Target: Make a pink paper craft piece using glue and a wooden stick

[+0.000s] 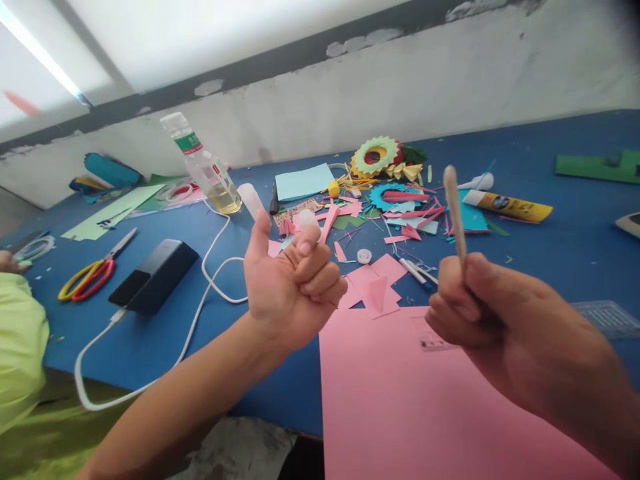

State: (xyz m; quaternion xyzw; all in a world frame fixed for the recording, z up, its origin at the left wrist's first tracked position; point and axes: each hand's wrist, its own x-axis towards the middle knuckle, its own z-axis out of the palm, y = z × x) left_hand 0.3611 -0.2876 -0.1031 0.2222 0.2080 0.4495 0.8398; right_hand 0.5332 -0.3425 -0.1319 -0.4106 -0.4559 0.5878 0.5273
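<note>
My left hand (295, 287) is turned palm up near the middle, thumb raised and fingers curled in. A small folded pink paper piece (329, 223) sticks up from its curled fingers; its lower end is hidden. On the right, my right hand (480, 300) pinches a thin wooden stick (454, 210) upright between thumb and forefinger. A large pink sheet (425, 407) lies below both hands, reaching the table's front edge. Pink paper squares (390, 270) and a small clear cap (364, 256) lie between the hands.
Behind are a paper wreath (375, 157), scraps, a yellow glue tube (510, 205) and a tilted bottle (203, 163). At left are scissors (95, 273), a dark device (155, 273) with a white cable (187, 340), and a person's yellow-green sleeve (20, 347).
</note>
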